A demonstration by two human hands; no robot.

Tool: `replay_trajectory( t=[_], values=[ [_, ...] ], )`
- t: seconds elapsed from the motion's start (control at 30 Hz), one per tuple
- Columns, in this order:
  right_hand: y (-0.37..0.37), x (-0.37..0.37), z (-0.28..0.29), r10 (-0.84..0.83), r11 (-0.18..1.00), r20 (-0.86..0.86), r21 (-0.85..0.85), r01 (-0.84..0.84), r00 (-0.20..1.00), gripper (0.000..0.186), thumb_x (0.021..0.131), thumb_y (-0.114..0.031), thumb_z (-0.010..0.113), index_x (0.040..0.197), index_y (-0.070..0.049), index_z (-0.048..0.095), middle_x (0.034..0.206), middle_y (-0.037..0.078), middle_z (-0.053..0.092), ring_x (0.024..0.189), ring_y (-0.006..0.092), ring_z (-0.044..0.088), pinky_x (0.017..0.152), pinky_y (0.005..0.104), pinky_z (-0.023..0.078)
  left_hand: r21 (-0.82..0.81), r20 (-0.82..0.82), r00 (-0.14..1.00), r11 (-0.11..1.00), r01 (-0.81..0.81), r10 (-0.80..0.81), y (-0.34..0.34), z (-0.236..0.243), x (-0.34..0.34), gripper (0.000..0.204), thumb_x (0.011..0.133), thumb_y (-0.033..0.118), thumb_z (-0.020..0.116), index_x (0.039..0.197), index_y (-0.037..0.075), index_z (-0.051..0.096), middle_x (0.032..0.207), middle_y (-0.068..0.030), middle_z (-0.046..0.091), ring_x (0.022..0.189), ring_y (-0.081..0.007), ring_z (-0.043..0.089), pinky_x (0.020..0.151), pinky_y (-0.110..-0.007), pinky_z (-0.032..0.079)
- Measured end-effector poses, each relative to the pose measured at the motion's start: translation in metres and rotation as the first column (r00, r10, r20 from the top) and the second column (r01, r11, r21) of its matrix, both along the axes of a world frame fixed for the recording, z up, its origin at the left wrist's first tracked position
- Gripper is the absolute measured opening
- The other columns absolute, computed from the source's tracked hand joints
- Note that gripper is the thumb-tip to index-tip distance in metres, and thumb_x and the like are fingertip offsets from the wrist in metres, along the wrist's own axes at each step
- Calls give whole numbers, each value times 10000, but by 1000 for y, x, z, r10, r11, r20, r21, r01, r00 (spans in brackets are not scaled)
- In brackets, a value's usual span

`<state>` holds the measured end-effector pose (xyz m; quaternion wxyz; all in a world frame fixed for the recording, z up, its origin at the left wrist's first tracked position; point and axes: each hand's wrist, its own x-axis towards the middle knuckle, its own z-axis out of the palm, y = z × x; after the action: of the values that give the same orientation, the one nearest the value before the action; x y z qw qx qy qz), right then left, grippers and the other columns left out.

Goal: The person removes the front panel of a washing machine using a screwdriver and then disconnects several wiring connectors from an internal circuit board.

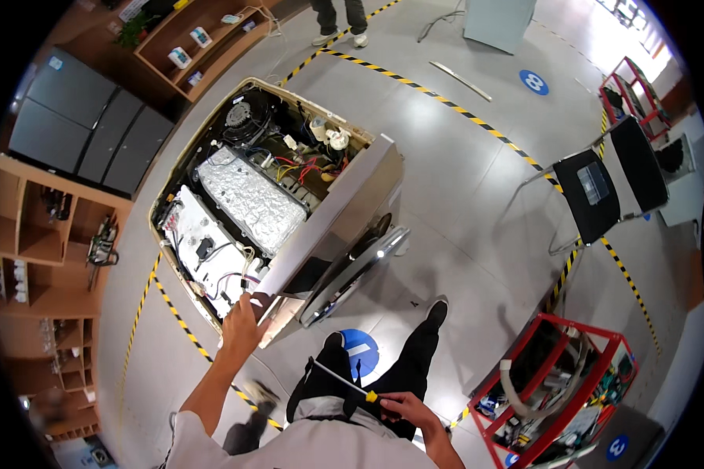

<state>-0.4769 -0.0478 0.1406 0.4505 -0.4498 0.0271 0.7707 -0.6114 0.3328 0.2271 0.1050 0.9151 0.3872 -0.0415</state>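
Observation:
An opened washing machine (242, 203) stands left of centre, its top off, showing wires, a black fan housing (246, 117) and a foil-covered block (250, 199). Its front panel (336, 203) carries a round door (354, 277), which hangs open. My left hand (241, 324) grips the front panel's lower-left corner, beside a white plate with wires (203, 242). My right hand (399, 410), low at my waist, is closed on the yellow handle of a long screwdriver (344, 379), whose shaft points up and left across my legs.
Red tool carts stand at the lower right (547, 391) and upper right (633, 94). A folding chair (583, 199) is at the right, shelves (47, 289) and a dark cabinet (86, 125) at left. Another person's legs (340, 19) show at the top; a blurred leg (250, 426) at lower left.

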Motion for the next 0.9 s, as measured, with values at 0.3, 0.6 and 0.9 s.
replay_trajectory(
  t=[0.3, 0.6, 0.9],
  values=[
    [-35, 161, 33, -209, 977, 109, 58, 204, 972, 434, 862, -79, 574, 1273, 2, 462, 829, 100, 625, 667, 172, 574, 611, 295, 477, 6, 50, 928, 929, -370, 369, -3, -8, 20, 450, 681, 151, 764, 990, 40, 458, 792, -141, 667, 748, -345, 643, 650, -439, 512],
    [45, 242, 57, -181, 982, 198, 87, 167, 963, 421, 825, -94, 649, 1173, -26, 422, 830, 96, 591, 775, 189, 590, 749, 322, 482, -25, 83, 895, 898, -439, 439, -17, 2, 29, 456, 650, 98, 782, 995, 51, 488, 830, -131, 639, 790, -339, 621, 682, -425, 493],
    [189, 290, 69, -301, 926, 505, -49, 375, 809, 212, 866, -194, 645, 803, -58, 495, 615, 27, 469, 564, 134, 486, 563, 301, 418, -99, 151, 822, 836, -540, 549, -11, 5, 44, 444, 612, 49, 787, 952, 58, 502, 892, -122, 573, 859, -340, 566, 763, -423, 468]
  ],
)
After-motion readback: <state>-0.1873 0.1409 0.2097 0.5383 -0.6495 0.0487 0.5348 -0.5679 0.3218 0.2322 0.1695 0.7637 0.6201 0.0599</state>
